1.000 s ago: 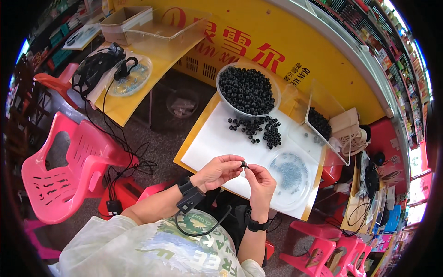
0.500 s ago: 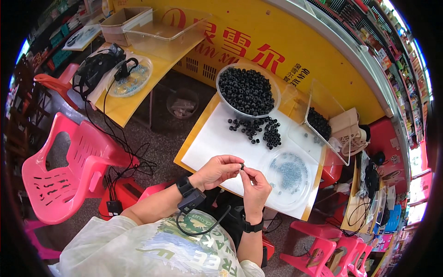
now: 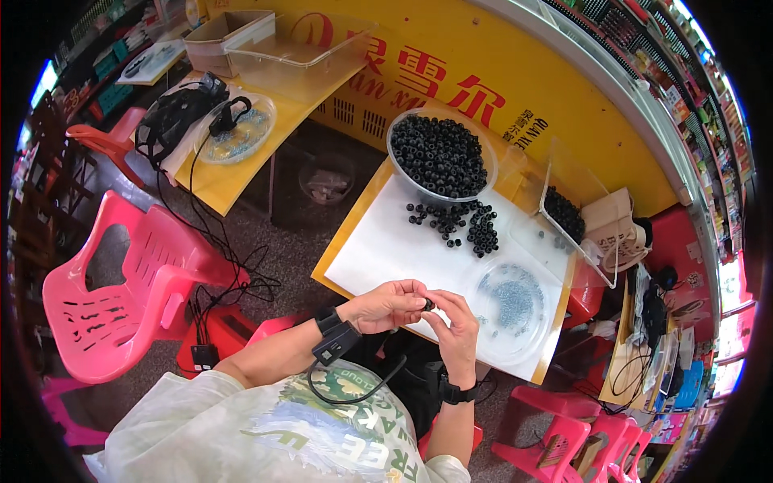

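My left hand (image 3: 388, 307) and my right hand (image 3: 457, 332) meet at the near edge of the white-topped table. Between their fingertips is a small round black piece (image 3: 428, 305), much like the loose black ones. My left thumb and index finger pinch it from the left; the right thumb and index finger close on it from the right. Its far side is partly covered by fingers. Beyond my hands several loose black ring-shaped pieces (image 3: 481, 229) lie in a heap before a heaped clear bowl (image 3: 493, 165). Right of my hands, a shallow clear dish (image 3: 538, 354) holds small pale-blue clear bits (image 3: 515, 303).
A clear bin (image 3: 604, 270) with more black pieces stands at the table's right. Pink chairs (image 3: 97, 294) are on the left and lower right. Black cables (image 3: 233, 270) trail over the floor. Another yellow table (image 3: 217, 193) at far left carries a box (image 3: 213, 58) and black straps (image 3: 169, 121).
The view has shifted slightly, so the table sits further right. My right fingers have lifted and stretched across the black piece, which shows more of its round side. Both hands remain together.
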A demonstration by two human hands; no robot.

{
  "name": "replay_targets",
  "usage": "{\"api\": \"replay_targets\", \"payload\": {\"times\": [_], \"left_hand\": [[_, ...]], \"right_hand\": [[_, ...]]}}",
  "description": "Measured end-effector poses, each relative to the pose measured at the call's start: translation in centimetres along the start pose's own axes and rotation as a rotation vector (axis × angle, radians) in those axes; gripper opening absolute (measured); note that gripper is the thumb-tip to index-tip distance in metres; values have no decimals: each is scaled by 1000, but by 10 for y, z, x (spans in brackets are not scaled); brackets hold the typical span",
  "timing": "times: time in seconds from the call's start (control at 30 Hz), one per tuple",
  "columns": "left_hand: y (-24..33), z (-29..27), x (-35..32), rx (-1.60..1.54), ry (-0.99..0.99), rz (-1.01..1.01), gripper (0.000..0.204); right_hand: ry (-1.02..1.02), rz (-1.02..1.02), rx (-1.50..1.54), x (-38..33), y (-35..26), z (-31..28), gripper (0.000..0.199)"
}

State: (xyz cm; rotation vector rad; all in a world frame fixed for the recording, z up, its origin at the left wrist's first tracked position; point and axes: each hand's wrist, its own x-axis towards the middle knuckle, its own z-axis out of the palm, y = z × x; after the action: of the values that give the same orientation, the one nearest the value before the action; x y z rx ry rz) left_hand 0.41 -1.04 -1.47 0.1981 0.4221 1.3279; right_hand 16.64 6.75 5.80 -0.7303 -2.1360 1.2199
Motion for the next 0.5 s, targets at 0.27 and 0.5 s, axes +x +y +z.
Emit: {"api": "replay_targets", "payload": {"times": [0.27, 0.5], "left_hand": [[-9, -8, -2, -6, -44, -48, 21], [-11, -6, 0, -15, 1, -67, 23]], "right_hand": [[38, -23, 12, -11, 0, 6, 24], [43, 90, 28, -8, 2, 5, 22]]}}
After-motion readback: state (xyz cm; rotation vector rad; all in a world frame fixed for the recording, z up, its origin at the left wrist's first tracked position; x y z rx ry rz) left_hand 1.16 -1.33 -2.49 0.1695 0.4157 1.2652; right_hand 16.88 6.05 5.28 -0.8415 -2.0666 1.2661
